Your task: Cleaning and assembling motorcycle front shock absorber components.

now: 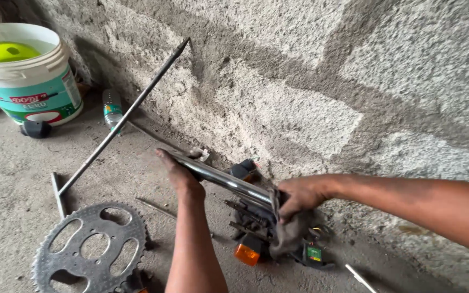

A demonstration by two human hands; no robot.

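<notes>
My left hand [177,172] grips the upper end of a shiny chrome tube [223,180] that slants down to the right. My right hand [299,196] is closed on a dirty grey rag [287,233] and presses it against the tube's lower end. Under the tube lies a dark heap of motorcycle parts [256,222] with an orange indicator lamp [247,254] and a small green-faced switch unit [314,254]. The heap rests on the concrete floor against a rough block wall.
A large toothed steel sprocket [89,247] lies on the floor at the lower left. A long thin metal rod [123,119] leans against the wall. A white and green bucket [25,73] holding a yellow object stands at the back left, with a plastic bottle [112,108] nearby.
</notes>
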